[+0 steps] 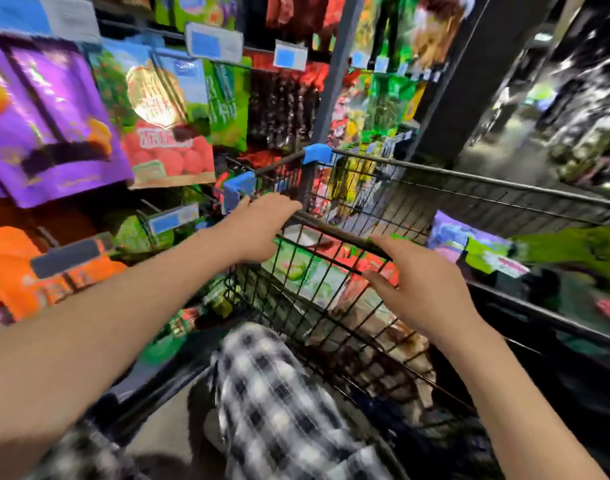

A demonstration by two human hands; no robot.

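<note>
We're in a supermarket aisle, tight against the snack shelving on the left. A black wire shopping cart (469,178) stands straight ahead of the person, its front corner with the blue corner cap (317,153) almost against the shelves. The left hand (262,230) is curled over the left end of the handle bar (334,233), gripping it. The right hand (421,282) is at the bar's right end with fingers straight and spread, holding nothing; motion blur makes it hard to say whether the fingertips actually rest on the bar. Green and red packets (307,268) lie in the cart behind the wire.

On the shelves hang purple bags (47,116), a strawberry-printed pouch (165,126) and orange packs (19,268), with blue-and-white price tags (213,41) along the rails. A dark pillar (445,81) rises past the cart; the aisle to its right is smeared. A black-and-white checked garment (279,393) shows below.
</note>
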